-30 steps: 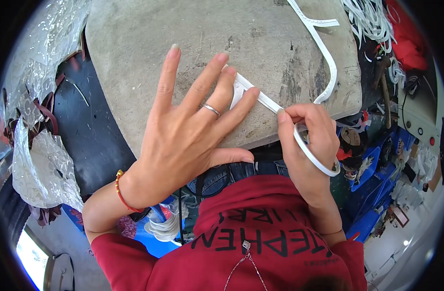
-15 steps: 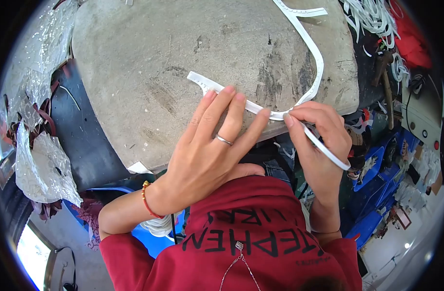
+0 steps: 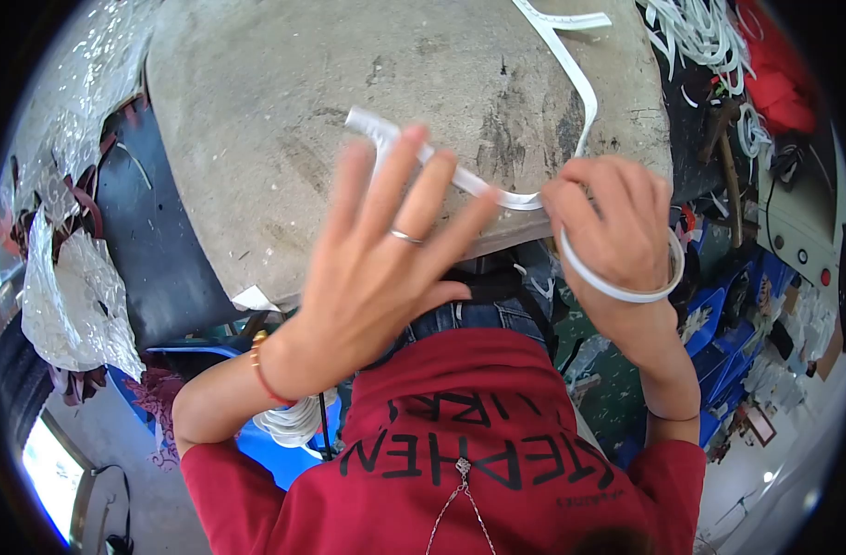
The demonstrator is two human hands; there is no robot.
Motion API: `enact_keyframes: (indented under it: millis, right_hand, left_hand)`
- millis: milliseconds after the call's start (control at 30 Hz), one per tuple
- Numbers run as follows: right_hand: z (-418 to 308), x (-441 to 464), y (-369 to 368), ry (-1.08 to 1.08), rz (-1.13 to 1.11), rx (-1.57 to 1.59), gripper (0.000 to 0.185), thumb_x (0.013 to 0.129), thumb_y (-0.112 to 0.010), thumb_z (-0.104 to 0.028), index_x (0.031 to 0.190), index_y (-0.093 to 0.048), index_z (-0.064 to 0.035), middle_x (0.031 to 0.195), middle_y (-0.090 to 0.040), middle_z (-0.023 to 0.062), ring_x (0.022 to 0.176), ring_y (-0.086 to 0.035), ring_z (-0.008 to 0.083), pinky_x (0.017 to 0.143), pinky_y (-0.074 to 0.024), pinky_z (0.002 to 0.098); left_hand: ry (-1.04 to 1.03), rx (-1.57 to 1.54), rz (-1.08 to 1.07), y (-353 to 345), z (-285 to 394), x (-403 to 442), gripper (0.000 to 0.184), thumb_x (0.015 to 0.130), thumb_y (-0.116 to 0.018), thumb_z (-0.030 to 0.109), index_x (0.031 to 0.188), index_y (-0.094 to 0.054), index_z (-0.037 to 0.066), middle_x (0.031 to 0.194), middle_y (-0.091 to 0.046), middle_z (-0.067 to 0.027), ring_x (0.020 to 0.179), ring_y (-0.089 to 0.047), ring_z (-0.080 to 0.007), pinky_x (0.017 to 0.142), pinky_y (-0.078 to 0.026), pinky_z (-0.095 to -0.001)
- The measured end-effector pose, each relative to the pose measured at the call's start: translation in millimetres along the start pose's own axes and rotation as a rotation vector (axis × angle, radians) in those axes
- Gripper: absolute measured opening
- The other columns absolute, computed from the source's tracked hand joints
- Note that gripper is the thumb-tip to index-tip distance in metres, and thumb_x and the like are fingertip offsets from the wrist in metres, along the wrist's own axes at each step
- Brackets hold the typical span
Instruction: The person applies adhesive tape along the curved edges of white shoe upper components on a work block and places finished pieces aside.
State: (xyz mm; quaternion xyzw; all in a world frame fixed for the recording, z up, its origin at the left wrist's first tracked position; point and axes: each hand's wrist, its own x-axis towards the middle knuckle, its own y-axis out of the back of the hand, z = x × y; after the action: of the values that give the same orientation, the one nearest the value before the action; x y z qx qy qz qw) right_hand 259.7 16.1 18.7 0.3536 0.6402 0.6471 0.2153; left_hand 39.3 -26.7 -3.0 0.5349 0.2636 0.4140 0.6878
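A white curved strip [image 3: 576, 74] with a notched edge lies bent on a grey slab [image 3: 257, 120]. My left hand [image 3: 377, 240] is over the strip's near end, fingers spread and slightly blurred; whether the fingertips touch it I cannot tell. My right hand [image 3: 617, 213] has its fingers closed on the strip at the slab's near edge, and the exact pinch is hidden. A narrow white tape [image 3: 626, 294] runs out from under that hand and loops round below it.
A bundle of white strips [image 3: 705, 42] and red fabric [image 3: 779, 83] lie at the far right, near a hammer-like tool [image 3: 730, 166]. Clear plastic sheeting [image 3: 76, 305] hangs at the left. Below are a blue tub [image 3: 270, 453] and blue crates [image 3: 710, 324].
My left hand has lifted and spread its fingers off the strip. My right hand has rolled over, palm downward, and the narrow tape now loops round it. The strip's bend has tightened.
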Motion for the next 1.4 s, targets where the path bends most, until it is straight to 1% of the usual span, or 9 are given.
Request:
enact_keyframes:
  millis: [67, 233, 333, 533, 833, 900, 1000, 1233, 1400]
  right_hand:
    - [-16.9, -1.2, -16.6, 0.008, 0.143, 0.133, 0.018, 0.069, -0.064, -0.010, 0.087, -0.061, -0.0079, 0.089, -0.057, 0.0050, 0.084, -0.058, 0.0233, 0.073, -0.0420, 0.0346]
    - [-73.0, 24.5, -48.0, -0.055, 0.235, 0.315, 0.025, 0.070, -0.072, -0.010, 0.093, -0.062, -0.0074, 0.087, -0.058, 0.0062, 0.082, -0.058, 0.0245, 0.072, -0.0416, 0.0366]
    - [-62.0, 23.1, -30.3, -0.165, 0.141, 0.330, 0.036, 0.071, -0.078, -0.014, 0.102, -0.061, -0.0068, 0.089, -0.061, 0.0068, 0.081, -0.058, 0.0265, 0.073, -0.0412, 0.0373]
    - [-35.4, 34.9, -11.9, -0.152, -0.065, 0.472, 0.010, 0.077, -0.074, -0.012, 0.083, -0.067, -0.0076, 0.086, -0.061, 0.0041, 0.085, -0.057, 0.0231, 0.074, -0.0399, 0.0348]
    - [-42.5, 66.7, -6.7, 0.406, -0.008, -0.012, 0.011, 0.067, -0.062, -0.016, 0.074, -0.060, -0.0085, 0.083, -0.055, 0.0058, 0.085, -0.053, 0.0216, 0.073, -0.0396, 0.0342]
    - [-29.8, 73.2, 1.3, 0.459, -0.239, 0.058, 0.012, 0.072, -0.062, -0.012, 0.080, -0.056, -0.0058, 0.080, -0.053, 0.0084, 0.086, -0.055, 0.0253, 0.075, -0.0427, 0.0359]
    - [-7.3, 71.9, -7.3, 0.240, -0.409, 0.493, 0.010, 0.083, -0.061, -0.005, 0.090, -0.054, -0.0035, 0.080, -0.052, 0.0126, 0.078, -0.056, 0.0328, 0.069, -0.0468, 0.0425]
    - [-79.4, 36.3, -39.5, -0.053, 0.090, 0.442, 0.017, 0.074, -0.068, 0.002, 0.086, -0.056, -0.0030, 0.082, -0.053, 0.0134, 0.077, -0.056, 0.0320, 0.068, -0.0462, 0.0400]
    - [-77.8, 24.4, -29.3, -0.216, 0.107, 0.538, 0.022, 0.077, -0.071, -0.001, 0.094, -0.059, -0.0012, 0.091, -0.059, 0.0142, 0.080, -0.060, 0.0295, 0.070, -0.0488, 0.0360]
  left_hand:
    - [0.084, 0.122, 0.016, 20.2, -15.1, -15.3, 0.087, 0.062, -0.081, 0.035, 0.137, -0.051, 0.005, 0.142, -0.040, -0.0223, 0.134, -0.036, -0.0431, 0.107, -0.038, -0.0552]
    - [0.188, -0.164, 0.189, -6.7, 7.2, -41.3, 0.072, 0.062, -0.078, 0.023, 0.123, -0.056, -0.009, 0.133, -0.050, -0.0190, 0.128, -0.047, -0.0368, 0.108, -0.041, -0.0460]
    - [0.108, -0.110, 0.231, -21.5, -5.0, -48.2, 0.076, 0.066, -0.080, 0.026, 0.129, -0.053, -0.005, 0.135, -0.047, -0.0185, 0.127, -0.048, -0.0370, 0.106, -0.042, -0.0476]
    - [0.091, -0.077, 0.200, -22.2, -7.6, -50.5, 0.078, 0.065, -0.077, 0.035, 0.134, -0.055, 0.006, 0.137, -0.046, -0.0144, 0.128, -0.047, -0.0339, 0.107, -0.042, -0.0472]
    - [0.151, 0.009, 0.283, -33.1, 7.3, -42.8, 0.069, 0.068, -0.075, 0.036, 0.130, -0.059, 0.011, 0.131, -0.047, -0.0140, 0.126, -0.046, -0.0365, 0.106, -0.043, -0.0494]
    - [0.141, -0.011, 0.279, -31.4, 6.4, -42.3, 0.070, 0.067, -0.076, 0.034, 0.130, -0.058, 0.010, 0.130, -0.048, -0.0143, 0.127, -0.046, -0.0364, 0.106, -0.042, -0.0494]
    - [0.056, -0.074, 0.255, -25.7, -5.1, -42.5, 0.073, 0.065, -0.077, 0.029, 0.131, -0.056, 0.009, 0.130, -0.049, -0.0143, 0.128, -0.045, -0.0359, 0.107, -0.041, -0.0496]
    - [0.066, -0.086, 0.192, 14.6, -33.5, -62.8, 0.075, 0.063, -0.077, 0.029, 0.129, -0.056, 0.000, 0.135, -0.048, -0.0143, 0.129, -0.045, -0.0357, 0.108, -0.041, -0.0465]
    - [0.048, -0.133, 0.222, -18.8, -12.3, -61.7, 0.075, 0.067, -0.075, 0.034, 0.128, -0.055, -0.005, 0.135, -0.048, -0.0144, 0.127, -0.048, -0.0317, 0.107, -0.042, -0.0436]
